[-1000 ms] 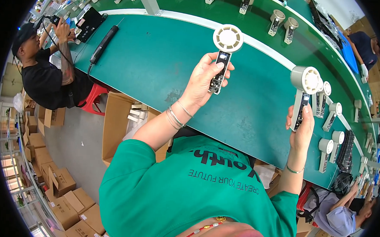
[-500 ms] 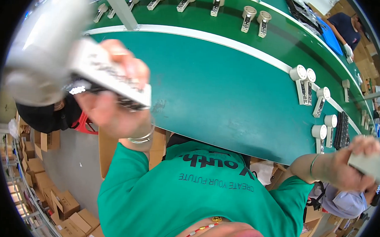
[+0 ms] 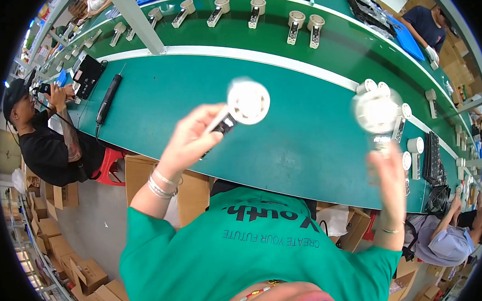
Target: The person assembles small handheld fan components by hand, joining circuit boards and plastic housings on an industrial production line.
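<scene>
My left hand (image 3: 190,140) is closed around the handle of a white round-headed device (image 3: 248,101), held above the green bench. A dark, circuit-like strip shows along that handle, between my fingers. On the right, my right hand (image 3: 388,170) grips a second white round-headed device (image 3: 376,112) by its lower part. Motion blurs this device and the fingers around it. Just behind it, partly hidden, several similar devices (image 3: 415,146) stand or lie along the bench's right side.
The green bench (image 3: 301,137) spans the middle. More devices (image 3: 220,12) sit in a row on the green strip behind the white rail. At left lies a black electric screwdriver (image 3: 109,99) with a cord. A person in black (image 3: 53,142) sits there; another person (image 3: 449,243) is at right.
My left hand has swung from the far left, close to the camera, inward and away, so its device's round face now shows. My right hand has come inward from the right edge.
</scene>
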Tool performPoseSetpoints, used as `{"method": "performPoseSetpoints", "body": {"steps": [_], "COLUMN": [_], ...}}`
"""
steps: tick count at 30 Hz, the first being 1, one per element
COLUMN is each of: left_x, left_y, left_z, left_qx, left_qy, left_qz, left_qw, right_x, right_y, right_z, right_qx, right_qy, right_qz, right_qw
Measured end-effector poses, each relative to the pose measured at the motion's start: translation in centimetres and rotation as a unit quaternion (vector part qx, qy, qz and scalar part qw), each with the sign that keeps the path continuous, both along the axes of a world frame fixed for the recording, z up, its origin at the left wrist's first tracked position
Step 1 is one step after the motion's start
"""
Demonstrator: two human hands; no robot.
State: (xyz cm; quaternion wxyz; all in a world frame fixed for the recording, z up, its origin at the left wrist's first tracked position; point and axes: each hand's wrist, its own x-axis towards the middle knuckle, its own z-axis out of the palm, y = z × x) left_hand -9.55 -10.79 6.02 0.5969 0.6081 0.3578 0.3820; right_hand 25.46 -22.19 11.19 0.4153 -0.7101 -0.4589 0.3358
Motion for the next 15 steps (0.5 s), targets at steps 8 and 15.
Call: {"method": "performPoseSetpoints", "body": {"steps": [8,15], "left_x": [-3.8,-5.0], "left_y": [-0.7,-1.9], "left_z": [-4.2,-2.9], "left_qx": [-0.097,-0.112], "left_qy": [0.088,0.057], "left_qz": [-0.001,0.044], "left_qw": [0.991,0.991], "right_x": [3.2,2.2], "right_y": [-3.7,-3.2], "right_z": [-9.4,-7.1], "right_qx": [-0.095,-0.120], "right_qy": [0.051,-0.001], "right_qz": [0.072,0.109], "right_qw": [0.992,0.987]}}
